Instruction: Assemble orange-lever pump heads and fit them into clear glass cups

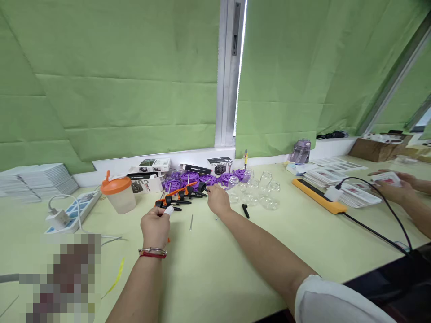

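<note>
My left hand (155, 228) is closed in a pinch, with a white cover on its thumb. Its fingertips meet the near end of a row of black-and-orange plastic parts (182, 193); what they grip is partly hidden. My right hand (218, 200) reaches to the far end of that row, its fingers closed on a black plastic part (202, 187) with a rounded head. Behind the row lie several purple plastic discs (189, 178). Clear glass jars (270, 197) stand right of my right hand. A thin metal rod (191, 222) and a small black piece (245, 211) lie on the table.
An orange-lidded cup (119, 197) and a white power strip (76, 213) stand at the left. Printed boxes (148, 183) lean near the wall. At the right are an orange power strip (318, 195), stacked cards (357, 195) and another person's hands (397, 186) holding a card.
</note>
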Demonstrator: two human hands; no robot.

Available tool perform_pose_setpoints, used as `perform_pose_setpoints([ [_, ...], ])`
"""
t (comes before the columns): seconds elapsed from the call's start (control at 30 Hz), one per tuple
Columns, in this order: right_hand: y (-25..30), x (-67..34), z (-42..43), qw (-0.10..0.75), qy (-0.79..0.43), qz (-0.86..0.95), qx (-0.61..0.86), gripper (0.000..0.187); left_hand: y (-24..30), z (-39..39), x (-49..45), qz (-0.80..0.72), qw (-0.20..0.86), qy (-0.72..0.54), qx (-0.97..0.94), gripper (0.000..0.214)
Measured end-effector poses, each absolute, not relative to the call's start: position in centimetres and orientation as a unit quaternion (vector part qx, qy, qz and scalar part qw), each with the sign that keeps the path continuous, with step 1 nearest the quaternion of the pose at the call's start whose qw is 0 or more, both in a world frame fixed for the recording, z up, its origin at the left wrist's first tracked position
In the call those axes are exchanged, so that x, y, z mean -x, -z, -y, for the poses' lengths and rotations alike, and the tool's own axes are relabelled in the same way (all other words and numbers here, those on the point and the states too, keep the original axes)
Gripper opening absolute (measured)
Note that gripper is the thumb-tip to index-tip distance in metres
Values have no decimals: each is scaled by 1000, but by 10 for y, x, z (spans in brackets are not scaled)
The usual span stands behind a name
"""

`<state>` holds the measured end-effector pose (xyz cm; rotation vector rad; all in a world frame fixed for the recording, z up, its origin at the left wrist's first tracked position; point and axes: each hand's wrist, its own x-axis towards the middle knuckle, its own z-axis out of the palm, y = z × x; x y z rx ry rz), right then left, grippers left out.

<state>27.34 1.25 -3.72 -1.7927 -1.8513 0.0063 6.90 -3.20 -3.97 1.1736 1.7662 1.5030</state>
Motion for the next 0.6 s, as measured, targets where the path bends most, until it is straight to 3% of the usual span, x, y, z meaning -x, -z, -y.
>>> perform_pose_setpoints([
  [0.2,28,-234,11,355,-10,733,580,22,38,24,-59,-580,346,-635,-374,16],
  [0.4,36,-187,39,343,-41,787,511,22,33,27,-63,-488,487,-631,-355,35],
  [0.6,50,-153,50,326,-169,751,549,21,40,20,-54,-539,358,-689,-327,34],
])
